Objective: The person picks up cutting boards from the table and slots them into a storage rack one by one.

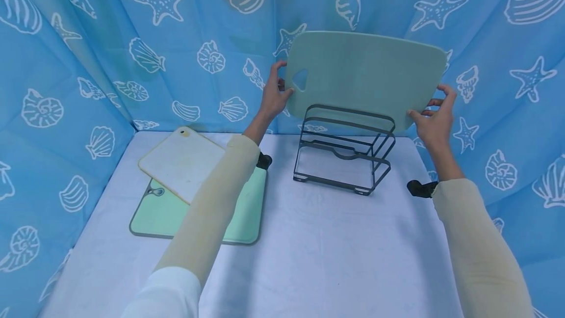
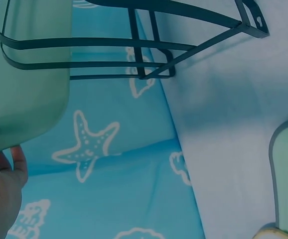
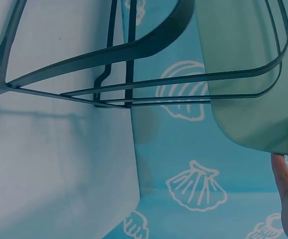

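Note:
A large green cutting board (image 1: 362,72), with a triangular hole near its left end, is held up on its long edge over a dark metal rack (image 1: 348,153). My left hand (image 1: 274,93) pinches its left edge, thumb on the near face and fingers behind. At the lower right edge my right hand (image 1: 436,120) grips it the same way. In the left wrist view the board (image 2: 29,99) stands behind the rack's upper bars (image 2: 104,44). From the right wrist, the board's rounded corner (image 3: 253,124) shows beyond the bars.
On the table's left lie a white cutting board (image 1: 181,163) and, partly beneath it, a mint green board (image 1: 240,220) with a grey rim. A blue curtain (image 1: 185,63) with shell prints hangs behind and at both sides. White cloth (image 1: 326,249) covers the table.

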`<control>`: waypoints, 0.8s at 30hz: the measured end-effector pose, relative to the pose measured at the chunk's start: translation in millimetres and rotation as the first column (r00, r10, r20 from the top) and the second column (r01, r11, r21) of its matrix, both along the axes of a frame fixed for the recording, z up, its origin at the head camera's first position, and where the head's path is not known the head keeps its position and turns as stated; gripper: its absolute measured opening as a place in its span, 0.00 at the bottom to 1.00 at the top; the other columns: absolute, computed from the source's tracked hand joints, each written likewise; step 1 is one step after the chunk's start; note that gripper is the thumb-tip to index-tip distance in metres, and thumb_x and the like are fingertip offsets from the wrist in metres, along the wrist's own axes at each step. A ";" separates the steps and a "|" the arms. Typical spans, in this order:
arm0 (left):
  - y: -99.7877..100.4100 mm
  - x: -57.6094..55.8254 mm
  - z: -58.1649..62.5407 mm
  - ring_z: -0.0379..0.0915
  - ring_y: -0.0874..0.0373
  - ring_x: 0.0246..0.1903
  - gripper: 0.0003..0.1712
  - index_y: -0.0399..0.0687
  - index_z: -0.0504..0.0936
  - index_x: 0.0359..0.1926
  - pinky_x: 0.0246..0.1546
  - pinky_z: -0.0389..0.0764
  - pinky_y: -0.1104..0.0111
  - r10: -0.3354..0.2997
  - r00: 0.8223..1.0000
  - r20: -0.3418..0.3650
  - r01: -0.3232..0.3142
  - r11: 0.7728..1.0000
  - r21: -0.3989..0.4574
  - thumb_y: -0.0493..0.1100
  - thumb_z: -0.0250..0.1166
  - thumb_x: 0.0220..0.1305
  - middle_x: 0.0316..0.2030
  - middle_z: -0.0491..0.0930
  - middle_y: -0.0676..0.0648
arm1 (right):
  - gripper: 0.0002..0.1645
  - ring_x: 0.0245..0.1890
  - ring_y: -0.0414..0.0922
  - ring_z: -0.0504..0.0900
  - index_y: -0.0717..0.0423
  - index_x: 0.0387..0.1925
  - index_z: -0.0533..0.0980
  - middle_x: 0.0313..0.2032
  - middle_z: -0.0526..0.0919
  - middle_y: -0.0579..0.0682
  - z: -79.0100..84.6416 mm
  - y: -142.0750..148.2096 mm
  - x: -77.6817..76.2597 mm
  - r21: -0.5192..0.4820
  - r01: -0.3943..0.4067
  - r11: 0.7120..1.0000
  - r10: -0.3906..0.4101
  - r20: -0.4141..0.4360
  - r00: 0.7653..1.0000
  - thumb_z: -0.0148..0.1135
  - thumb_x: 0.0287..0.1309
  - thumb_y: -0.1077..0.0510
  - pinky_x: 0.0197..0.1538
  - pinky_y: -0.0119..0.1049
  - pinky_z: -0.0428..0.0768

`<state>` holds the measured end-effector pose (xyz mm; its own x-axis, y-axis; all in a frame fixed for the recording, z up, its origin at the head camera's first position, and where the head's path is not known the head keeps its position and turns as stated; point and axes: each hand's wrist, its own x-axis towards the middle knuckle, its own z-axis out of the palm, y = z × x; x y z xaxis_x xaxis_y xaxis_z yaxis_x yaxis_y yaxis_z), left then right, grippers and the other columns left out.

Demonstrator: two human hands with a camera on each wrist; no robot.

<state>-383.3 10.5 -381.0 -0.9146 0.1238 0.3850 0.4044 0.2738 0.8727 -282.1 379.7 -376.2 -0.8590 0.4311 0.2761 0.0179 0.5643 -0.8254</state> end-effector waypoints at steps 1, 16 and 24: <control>0.0 -0.1 -0.7 0.71 0.49 0.42 0.38 0.51 0.57 0.73 0.46 0.76 0.63 0.001 1.000 0.002 -0.001 1.000 -0.001 0.29 0.61 0.67 0.45 0.73 0.37 | 0.45 0.46 0.43 0.74 0.26 0.72 0.49 0.52 0.66 0.43 -1.3 0.1 0.1 0.001 0.002 1.000 -0.002 0.000 1.000 0.64 0.65 0.56 0.57 0.45 0.78; 1.0 3.1 -9.7 0.72 0.49 0.41 0.37 0.50 0.58 0.73 0.46 0.77 0.62 0.003 1.000 0.026 -0.004 1.000 0.001 0.28 0.61 0.67 0.46 0.73 0.36 | 0.45 0.51 0.48 0.74 0.23 0.71 0.48 0.56 0.67 0.48 -20.0 -0.9 -1.0 -0.012 0.020 1.000 -0.020 0.036 0.999 0.63 0.66 0.53 0.56 0.47 0.78; 1.1 4.3 -17.2 0.72 0.49 0.41 0.36 0.51 0.58 0.72 0.46 0.77 0.62 0.024 0.999 0.048 -0.023 1.000 -0.016 0.29 0.60 0.68 0.46 0.74 0.37 | 0.46 0.50 0.49 0.75 0.25 0.71 0.47 0.55 0.66 0.50 -27.7 -2.5 0.9 0.012 0.012 1.000 -0.012 0.024 1.000 0.64 0.66 0.55 0.55 0.46 0.79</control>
<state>-379.0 11.6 -398.2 -0.9347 0.1077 0.3388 0.3554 0.2964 0.8865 -281.2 377.2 -403.9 -0.8604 0.4381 0.2605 0.0447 0.5740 -0.8176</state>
